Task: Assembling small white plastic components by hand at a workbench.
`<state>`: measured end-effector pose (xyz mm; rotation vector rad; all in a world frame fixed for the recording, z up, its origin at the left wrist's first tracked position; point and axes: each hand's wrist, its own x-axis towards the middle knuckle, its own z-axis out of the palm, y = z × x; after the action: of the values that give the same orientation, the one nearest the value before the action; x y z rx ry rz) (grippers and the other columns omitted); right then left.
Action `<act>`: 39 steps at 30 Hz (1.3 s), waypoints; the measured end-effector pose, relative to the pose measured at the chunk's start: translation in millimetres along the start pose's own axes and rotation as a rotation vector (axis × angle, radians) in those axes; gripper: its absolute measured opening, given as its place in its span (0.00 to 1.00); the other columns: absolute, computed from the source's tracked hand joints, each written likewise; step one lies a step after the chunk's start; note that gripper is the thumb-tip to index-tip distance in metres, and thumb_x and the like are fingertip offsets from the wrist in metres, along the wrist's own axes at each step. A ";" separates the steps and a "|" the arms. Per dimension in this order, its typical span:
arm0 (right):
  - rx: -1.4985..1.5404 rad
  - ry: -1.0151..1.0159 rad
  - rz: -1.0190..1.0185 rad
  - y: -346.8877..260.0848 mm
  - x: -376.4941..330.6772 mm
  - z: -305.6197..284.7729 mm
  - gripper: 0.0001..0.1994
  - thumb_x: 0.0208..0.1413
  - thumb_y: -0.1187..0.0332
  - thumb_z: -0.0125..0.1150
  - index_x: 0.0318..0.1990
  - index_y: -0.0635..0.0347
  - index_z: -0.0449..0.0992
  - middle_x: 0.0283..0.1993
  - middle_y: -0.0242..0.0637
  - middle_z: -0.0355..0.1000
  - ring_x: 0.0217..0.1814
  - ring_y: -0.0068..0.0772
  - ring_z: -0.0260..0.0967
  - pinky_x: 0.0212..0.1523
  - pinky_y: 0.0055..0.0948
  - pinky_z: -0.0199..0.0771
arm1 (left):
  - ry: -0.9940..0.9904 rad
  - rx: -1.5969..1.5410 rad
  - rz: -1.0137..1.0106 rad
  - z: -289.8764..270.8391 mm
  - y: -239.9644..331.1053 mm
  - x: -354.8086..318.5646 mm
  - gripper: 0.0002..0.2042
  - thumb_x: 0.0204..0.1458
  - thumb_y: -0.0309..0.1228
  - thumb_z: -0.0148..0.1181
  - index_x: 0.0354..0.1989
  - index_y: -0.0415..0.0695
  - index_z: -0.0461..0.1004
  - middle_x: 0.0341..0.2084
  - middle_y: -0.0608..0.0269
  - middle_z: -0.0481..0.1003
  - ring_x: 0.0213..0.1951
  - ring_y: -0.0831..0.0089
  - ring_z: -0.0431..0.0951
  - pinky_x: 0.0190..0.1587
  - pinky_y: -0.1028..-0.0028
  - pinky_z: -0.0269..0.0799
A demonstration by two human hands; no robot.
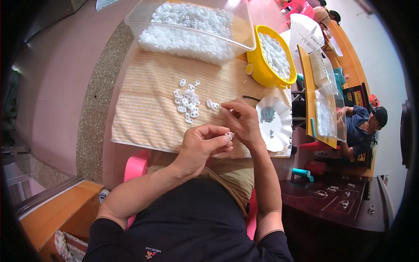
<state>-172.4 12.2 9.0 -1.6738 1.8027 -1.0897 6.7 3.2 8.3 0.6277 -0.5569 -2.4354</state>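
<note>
My left hand [205, 142] pinches a small white plastic piece [229, 136] between thumb and fingertips, above the towel's near edge. Just right of it and a little farther off, my right hand [244, 120] has its fingers curled together; whatever they may hold is hidden. Close to its fingertips lie a couple of loose white pieces [212, 105]. A loose pile of small white plastic pieces [188, 101], several with two dark holes, rests farther left on the towel. Right of my right hand, a white wavy-rimmed plate [279, 142] carries tiny grey bits [267, 114].
A striped towel [144, 109] covers the table. At its far side stand a clear plastic bin [244, 41] of white pieces and a yellow basket [251, 59] filled likewise. Another person [364, 126] sits at a bench on the right. A pink chair [136, 166] is beneath me.
</note>
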 end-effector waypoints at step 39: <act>-0.494 -0.272 -0.147 -22.3 -10.3 -20.6 0.07 0.48 0.73 0.61 0.36 0.63 0.76 0.34 0.43 0.73 0.36 0.48 0.72 0.35 0.38 0.71 | 0.016 0.008 0.028 -0.2 2.6 -2.0 0.07 0.53 0.22 0.60 0.40 0.39 0.75 0.32 0.60 0.78 0.33 0.74 0.79 0.39 0.74 0.77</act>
<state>-172.8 28.3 36.8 -2.1422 1.8867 -0.4484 9.4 2.4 10.1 0.6382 -0.5661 -2.4008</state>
